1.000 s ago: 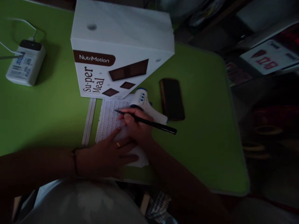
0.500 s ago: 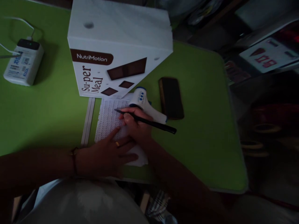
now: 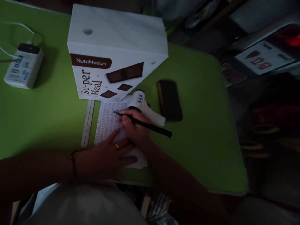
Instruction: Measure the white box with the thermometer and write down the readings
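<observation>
A sheet of paper covered in rows of small writing lies on the green table. My right hand grips a black pen, its tip at the written rows. Fingers spread, my left hand rests flat on the lower part of the sheet, the fingertips close against the right hand. Just beyond the right hand lies a white infrared thermometer with blue trim, partly over the paper's edge. The paper's far edge meets the foot of a white NutriMotion box standing upright.
A dark phone lies to the right of the thermometer. At the far left sits a white power bank with cables plugged in. A pale strip runs along the table left of the paper. Dim clutter lies beyond the right edge.
The whole view has shifted slightly. The pen's back end has swung a little to the left and down, with its tip still on the paper. My left hand stays in place.
</observation>
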The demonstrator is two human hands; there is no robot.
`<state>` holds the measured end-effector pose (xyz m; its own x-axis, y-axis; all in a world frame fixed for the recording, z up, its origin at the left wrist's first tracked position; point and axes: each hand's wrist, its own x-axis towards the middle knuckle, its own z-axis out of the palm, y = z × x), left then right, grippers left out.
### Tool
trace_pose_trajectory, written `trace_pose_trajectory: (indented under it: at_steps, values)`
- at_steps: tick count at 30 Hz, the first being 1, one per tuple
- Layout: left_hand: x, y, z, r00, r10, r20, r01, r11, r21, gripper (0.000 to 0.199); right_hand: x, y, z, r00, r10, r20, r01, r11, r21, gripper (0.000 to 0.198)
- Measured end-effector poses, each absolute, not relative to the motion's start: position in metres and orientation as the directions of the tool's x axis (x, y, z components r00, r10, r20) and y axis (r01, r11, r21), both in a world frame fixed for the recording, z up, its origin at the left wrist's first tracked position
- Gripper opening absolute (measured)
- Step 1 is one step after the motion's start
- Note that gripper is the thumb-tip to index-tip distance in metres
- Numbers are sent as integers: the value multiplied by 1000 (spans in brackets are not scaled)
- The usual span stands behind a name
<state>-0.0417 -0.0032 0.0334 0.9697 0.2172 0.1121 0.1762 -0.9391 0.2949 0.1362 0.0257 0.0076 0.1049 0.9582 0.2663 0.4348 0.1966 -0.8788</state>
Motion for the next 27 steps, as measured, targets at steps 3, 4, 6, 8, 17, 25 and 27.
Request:
trace_pose_trajectory:
  at_steps: [3,4,6,8,17,25,27]
  values:
    - [-42,-3,33,968,218,123,173,-939,298,76,136,26,9,95,961,261,442,194,-876,14]
    - [-42,-3,33,967,217,129,171,-939,298,77,137,26,9,96,961,259,436,193,-879,14]
    - [-42,-3,35,968,215,129,169,-940,297,78,137,27,8,105,961,255,417,190,-889,15]
    - [-42,-2,36,971,213,107,172,-938,301,75,138,27,6,118,959,259,412,190,-891,15]
    - [-41,-3,36,973,209,96,170,-935,311,74,137,25,6,147,949,280,455,187,-871,14]
    - [-42,-2,38,970,213,115,170,-938,302,75,138,26,4,139,941,308,404,230,-885,14]
    - [-42,-1,39,970,213,117,170,-939,298,76,137,25,4,136,950,280,411,203,-889,14]
